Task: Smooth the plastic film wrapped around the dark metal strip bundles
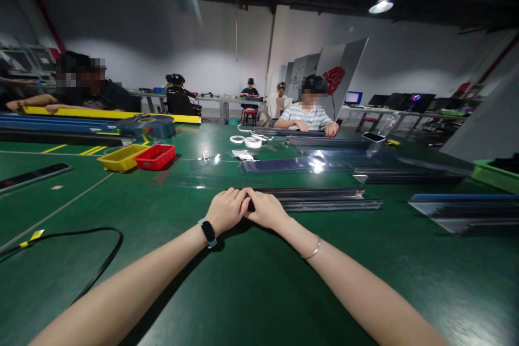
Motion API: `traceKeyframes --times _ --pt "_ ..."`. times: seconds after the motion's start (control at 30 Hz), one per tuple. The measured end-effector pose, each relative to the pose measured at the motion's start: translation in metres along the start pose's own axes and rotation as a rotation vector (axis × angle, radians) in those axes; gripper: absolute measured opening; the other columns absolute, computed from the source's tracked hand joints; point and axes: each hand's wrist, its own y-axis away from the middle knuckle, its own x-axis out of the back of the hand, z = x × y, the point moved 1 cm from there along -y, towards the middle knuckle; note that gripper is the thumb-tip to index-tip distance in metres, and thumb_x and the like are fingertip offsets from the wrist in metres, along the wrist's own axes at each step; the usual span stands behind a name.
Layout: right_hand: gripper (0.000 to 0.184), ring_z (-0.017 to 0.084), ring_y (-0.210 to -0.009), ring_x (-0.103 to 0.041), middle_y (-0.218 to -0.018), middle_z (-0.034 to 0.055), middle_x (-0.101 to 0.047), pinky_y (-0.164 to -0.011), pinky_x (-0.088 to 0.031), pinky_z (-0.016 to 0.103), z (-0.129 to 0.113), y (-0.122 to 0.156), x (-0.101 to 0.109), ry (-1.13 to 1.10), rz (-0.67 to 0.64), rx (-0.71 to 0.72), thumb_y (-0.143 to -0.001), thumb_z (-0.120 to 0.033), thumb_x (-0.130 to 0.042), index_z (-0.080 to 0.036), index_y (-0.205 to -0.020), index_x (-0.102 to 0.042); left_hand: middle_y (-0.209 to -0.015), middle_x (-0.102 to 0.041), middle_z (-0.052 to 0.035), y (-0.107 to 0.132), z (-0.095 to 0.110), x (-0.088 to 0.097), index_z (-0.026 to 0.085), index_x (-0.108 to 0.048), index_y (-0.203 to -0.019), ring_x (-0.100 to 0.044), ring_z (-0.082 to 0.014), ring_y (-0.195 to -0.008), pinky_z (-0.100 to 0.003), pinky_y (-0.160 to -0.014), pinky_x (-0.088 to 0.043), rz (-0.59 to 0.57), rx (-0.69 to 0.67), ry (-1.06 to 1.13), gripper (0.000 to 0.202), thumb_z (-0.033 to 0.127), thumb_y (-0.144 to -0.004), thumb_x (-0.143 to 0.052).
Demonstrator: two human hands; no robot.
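A long black channel-shaped profile (324, 201) lies across the green table in front of me, its left end covered by my hands. My left hand (227, 211), with a smart band at the wrist, has its fingers curled over that end. Right beside it, touching it, my right hand (266, 208) is bent around the same profile, a silver bangle on its wrist. Both thumbs meet near the profile's near side; the fingertips are hidden. Behind the hands lies a clear plastic strip (279, 164).
A yellow bin (122, 159) and a red bin (155, 157) stand left of centre. A black cable (97, 231) curves at the near left. White tape rolls (253, 142), more profiles (405, 175) and a bottle (390, 123) lie or stand farther back. A co-worker (306, 116) sits opposite.
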Motion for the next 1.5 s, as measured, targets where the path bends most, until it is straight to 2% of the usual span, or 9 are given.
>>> traceKeyframes --times 0.2,0.33,0.47,0.57,0.7,0.9,1.13,1.33,1.5 --pt "0.052 0.020 -0.080 -0.056 -0.086 0.0090 -0.059 -0.069 -0.039 0.029 -0.010 0.002 -0.004 0.104 0.014 -0.022 -0.075 -0.048 -0.045 -0.016 -0.115 -0.037 -0.066 -0.057 -0.0043 0.002 0.000 0.002 0.017 -0.054 -0.081 -0.052 -0.0153 -0.066 -0.028 -0.064 -0.037 0.017 0.008 -0.033 0.028 0.028 -0.087 -0.029" --pt "0.046 0.018 -0.075 -0.056 -0.083 0.0083 -0.059 -0.066 -0.039 0.027 -0.013 0.001 -0.007 0.150 0.033 -0.040 -0.079 -0.050 -0.039 -0.017 -0.112 -0.040 -0.062 -0.057 -0.0043 0.005 -0.003 0.000 0.016 -0.055 -0.078 -0.053 -0.0151 -0.064 -0.028 -0.063 -0.037 0.018 0.019 -0.046 0.029 0.026 -0.087 -0.029" --pt "0.032 0.016 -0.076 -0.055 -0.078 0.0073 -0.060 -0.068 -0.038 0.025 -0.011 -0.003 -0.015 0.169 0.042 -0.050 -0.084 -0.043 -0.034 -0.017 -0.090 -0.053 -0.062 -0.057 -0.0046 0.006 -0.005 -0.002 0.016 -0.053 -0.071 -0.053 -0.0152 -0.063 -0.028 -0.062 -0.036 -0.006 0.040 -0.045 0.031 0.027 -0.087 -0.029" --pt "0.034 0.015 -0.076 -0.054 -0.076 0.0065 -0.060 -0.069 -0.037 0.024 -0.008 -0.004 -0.021 0.167 0.068 -0.026 -0.086 -0.041 -0.032 -0.017 -0.081 -0.056 -0.063 -0.057 -0.0043 0.006 -0.006 -0.003 0.017 -0.052 -0.071 -0.053 -0.0156 -0.064 -0.028 -0.063 -0.036 -0.033 0.055 -0.035 0.032 0.029 -0.088 -0.027" --pt "0.038 0.016 -0.074 -0.054 -0.075 0.0053 -0.060 -0.066 -0.037 0.025 0.000 -0.004 -0.022 0.159 0.102 -0.009 -0.085 -0.047 -0.031 -0.018 -0.082 -0.056 -0.066 -0.057 -0.0034 0.005 -0.008 -0.005 0.018 -0.051 -0.076 -0.053 -0.0153 -0.065 -0.026 -0.062 -0.036 -0.087 0.092 0.015 0.032 0.032 -0.089 -0.025" --pt "0.039 0.016 -0.079 -0.052 -0.078 0.0062 -0.060 -0.067 -0.036 0.025 0.015 0.003 -0.018 0.167 0.110 0.016 -0.084 -0.049 -0.032 -0.017 -0.086 -0.055 -0.075 -0.059 -0.0019 0.005 -0.009 -0.006 0.020 -0.049 -0.089 -0.056 -0.0132 -0.071 -0.022 -0.062 -0.038 -0.148 0.108 0.190 0.027 0.035 -0.089 -0.026" --pt "0.043 0.017 -0.082 -0.050 -0.083 0.0077 -0.057 -0.070 -0.037 0.027 0.010 0.000 -0.021 0.191 0.181 0.085 -0.080 -0.054 -0.036 -0.016 -0.092 -0.052 -0.073 -0.060 -0.0024 0.004 -0.007 -0.004 0.019 -0.049 -0.088 -0.055 -0.0138 -0.068 -0.024 -0.061 -0.036 -0.070 0.154 0.144 0.028 0.034 -0.089 -0.025" --pt "0.045 0.018 -0.078 -0.054 -0.081 0.0076 -0.058 -0.066 -0.038 0.028 0.008 -0.004 -0.025 0.234 0.080 0.002 -0.078 -0.056 -0.037 -0.016 -0.088 -0.055 -0.070 -0.060 -0.0016 0.005 -0.008 -0.007 0.020 -0.050 -0.087 -0.055 -0.0134 -0.063 -0.023 -0.055 -0.034 -0.085 0.138 0.136 0.027 0.035 -0.089 -0.027" --pt "0.049 0.018 -0.079 -0.055 -0.080 0.0082 -0.060 -0.067 -0.038 0.027 0.013 -0.005 -0.022 0.214 0.042 -0.002 -0.078 -0.059 -0.035 -0.016 -0.085 -0.057 -0.069 -0.060 -0.0013 0.006 -0.010 -0.010 0.020 -0.049 -0.088 -0.056 -0.0129 -0.063 -0.022 -0.054 -0.034 -0.100 0.154 0.163 0.028 0.035 -0.089 -0.026"
